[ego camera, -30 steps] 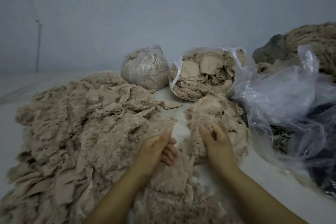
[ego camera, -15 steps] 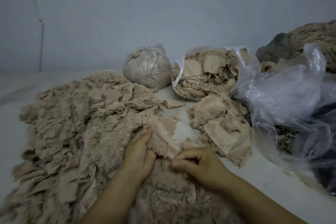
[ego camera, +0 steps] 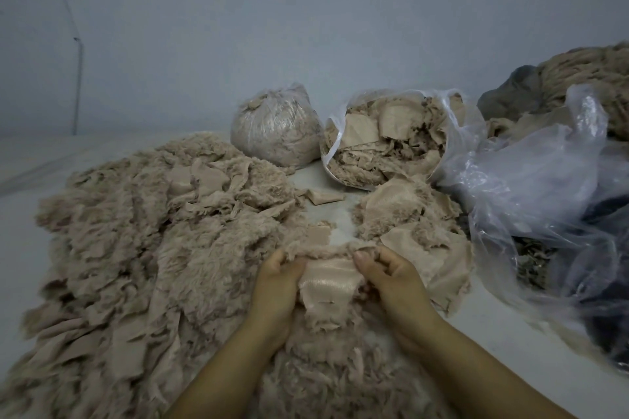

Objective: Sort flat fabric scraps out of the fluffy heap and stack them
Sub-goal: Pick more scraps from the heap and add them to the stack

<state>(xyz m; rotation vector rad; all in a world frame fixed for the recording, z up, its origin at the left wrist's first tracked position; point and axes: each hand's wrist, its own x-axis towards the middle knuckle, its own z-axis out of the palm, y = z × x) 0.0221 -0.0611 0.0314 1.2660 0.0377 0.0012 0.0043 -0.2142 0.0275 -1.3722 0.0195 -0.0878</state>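
A big heap of beige fluffy fabric scraps (ego camera: 143, 248) covers the left and near part of the white surface. Between my hands, low in the middle, is one beige scrap (ego camera: 328, 286) with its smooth woven backing facing me and a fuzzy top edge. My left hand (ego camera: 277, 282) pinches its left end and my right hand (ego camera: 388, 274) pinches its right end, fingers curled. Just right of my right hand lies a smaller stack of flat scraps (ego camera: 418, 224), backing sides showing.
Behind the stack, an open clear bag (ego camera: 391, 143) is stuffed with scraps, and a tied bag of fluff (ego camera: 275, 126) stands to its left. Crumpled clear plastic (ego camera: 544, 201) over dark material fills the right side. One loose scrap (ego camera: 320, 196) lies mid-surface. A pale wall rises behind.
My right hand came off the small stack and moved left to the heap. Both hands took hold of one scrap and now hold it spread between them, backing side up.
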